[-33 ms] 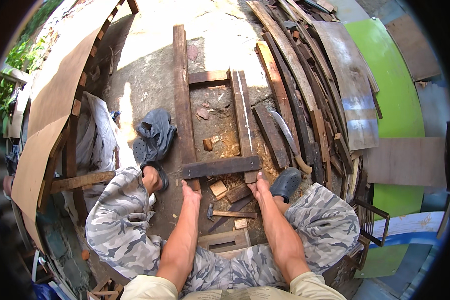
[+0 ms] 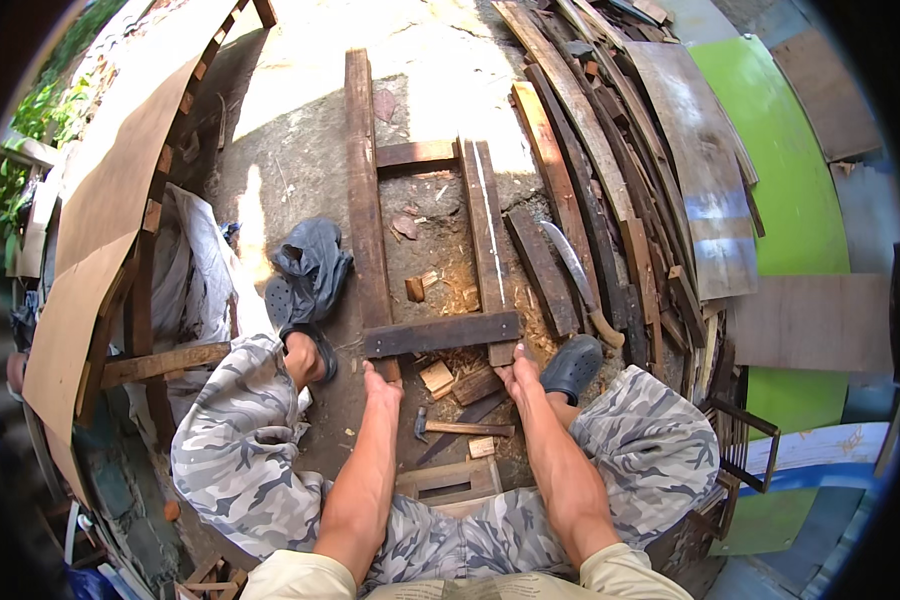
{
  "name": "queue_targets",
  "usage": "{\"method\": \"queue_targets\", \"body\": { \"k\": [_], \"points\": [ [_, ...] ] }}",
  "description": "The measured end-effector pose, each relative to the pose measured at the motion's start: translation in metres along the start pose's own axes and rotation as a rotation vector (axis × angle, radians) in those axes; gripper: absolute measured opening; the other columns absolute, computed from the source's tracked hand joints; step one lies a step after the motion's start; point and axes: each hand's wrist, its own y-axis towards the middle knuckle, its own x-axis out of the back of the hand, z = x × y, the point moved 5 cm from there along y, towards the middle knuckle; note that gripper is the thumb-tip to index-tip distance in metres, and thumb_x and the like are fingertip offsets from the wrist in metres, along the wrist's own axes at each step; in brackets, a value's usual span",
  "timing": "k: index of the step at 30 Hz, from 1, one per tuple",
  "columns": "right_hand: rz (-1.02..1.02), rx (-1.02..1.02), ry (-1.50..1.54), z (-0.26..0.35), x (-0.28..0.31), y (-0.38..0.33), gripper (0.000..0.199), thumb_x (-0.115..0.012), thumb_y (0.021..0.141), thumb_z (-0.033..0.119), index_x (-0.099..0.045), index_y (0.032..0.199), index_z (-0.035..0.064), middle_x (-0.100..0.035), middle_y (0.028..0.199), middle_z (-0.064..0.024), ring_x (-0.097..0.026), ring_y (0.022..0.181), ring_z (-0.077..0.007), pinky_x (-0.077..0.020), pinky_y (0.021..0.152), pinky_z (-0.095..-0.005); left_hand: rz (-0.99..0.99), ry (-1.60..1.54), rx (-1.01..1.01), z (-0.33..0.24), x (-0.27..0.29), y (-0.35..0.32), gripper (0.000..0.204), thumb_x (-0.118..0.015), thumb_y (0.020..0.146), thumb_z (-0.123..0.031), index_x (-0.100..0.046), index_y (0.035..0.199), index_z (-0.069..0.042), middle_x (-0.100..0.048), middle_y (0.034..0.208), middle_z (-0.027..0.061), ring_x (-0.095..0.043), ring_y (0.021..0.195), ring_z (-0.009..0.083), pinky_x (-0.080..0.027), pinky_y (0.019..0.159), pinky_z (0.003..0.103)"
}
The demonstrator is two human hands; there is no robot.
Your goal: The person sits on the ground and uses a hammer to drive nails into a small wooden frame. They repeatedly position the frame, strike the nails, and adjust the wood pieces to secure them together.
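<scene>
Frame (image 2: 425, 240) of dark planks lies on the concrete, looks maybe half built from my feed: both long rails and far crosspiece laid, left hand (image 2: 380, 382) and right hand (image 2: 520, 375) gripping the near crosspiece (image 2: 440, 333), hammer (image 2: 460, 427) just below it untouched.

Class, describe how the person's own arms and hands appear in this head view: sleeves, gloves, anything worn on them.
Both forearms are bare from the elbow down. Short pale beige sleeves show at the lower edge, ending above the elbows. The left hand and right hand wear no gloves. No watch, ring or wristband is visible on either arm.
</scene>
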Motion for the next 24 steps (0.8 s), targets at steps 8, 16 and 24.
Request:
{"method": "queue_targets", "body": {
  "k": [8,16,24],
  "points": [
    [0.030,0.011,-0.065,0.007,0.010,0.015,0.046,-0.042,0.106,0.033,-0.046,0.135,-0.0029,-0.055,0.134,-0.0172,-0.059,0.117,-0.0340,-0.0462,0.102,-0.0583,-0.046,0.104,-0.024,0.001,-0.016,-0.018,0.043,-0.047,0.100,-0.053,-0.062,0.122,-0.020,-0.065,0.126,0.0020,-0.060,0.118,0.0243,-0.043,0.104,0.049],
    [-0.102,-0.012,-0.441,0.010,-0.004,-0.002,0.059,-0.033,0.106,0.046,-0.036,0.146,0.0029,-0.045,0.147,-0.0151,-0.046,0.131,-0.0363,-0.0429,0.105,-0.0550,-0.088,0.119,0.003,-0.008,-0.012,-0.017,0.039,-0.047,0.101,-0.051,-0.062,0.120,-0.020,-0.067,0.122,0.0012,-0.065,0.110,0.0240,-0.045,0.101,0.047],
    [-0.272,0.394,-0.975,0.034,-0.020,-0.023,0.054,-0.044,0.101,0.040,-0.059,0.126,-0.0058,-0.058,0.131,-0.0270,-0.053,0.126,-0.0387,-0.0405,0.102,-0.0439,-0.124,0.371,-0.119,-0.042,-0.018,-0.017,0.057,-0.048,0.099,-0.048,-0.054,0.134,-0.004,-0.057,0.138,0.0129,-0.055,0.125,0.0300,-0.033,0.111,0.049]
  ]
}}
